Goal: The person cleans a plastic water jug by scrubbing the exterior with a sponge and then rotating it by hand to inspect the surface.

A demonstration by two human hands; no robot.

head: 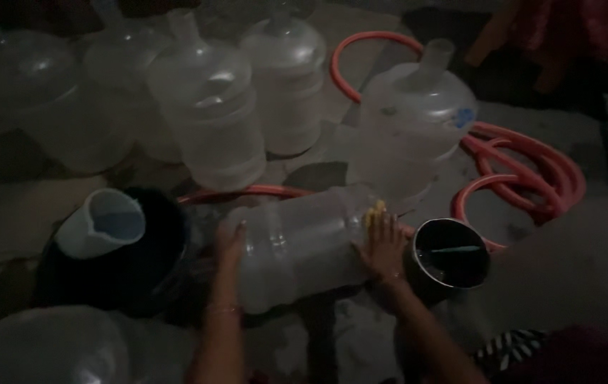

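Observation:
A large clear plastic water jug (304,238) lies on its side on the floor in front of me. My left hand (230,243) rests flat against its base end on the left. My right hand (382,245) presses on the jug's shoulder at the right, with a small yellow scrubber (376,210) under its fingertips. Whether the fingers grip the scrubber is hard to tell in the dim light.
Several upright clear jugs (211,107) stand behind, another (410,121) to the right. An orange hose (524,171) coils at right. A black bucket (168,235) holds a white pitcher (101,224). A dark metal pot (452,259) sits by my right wrist.

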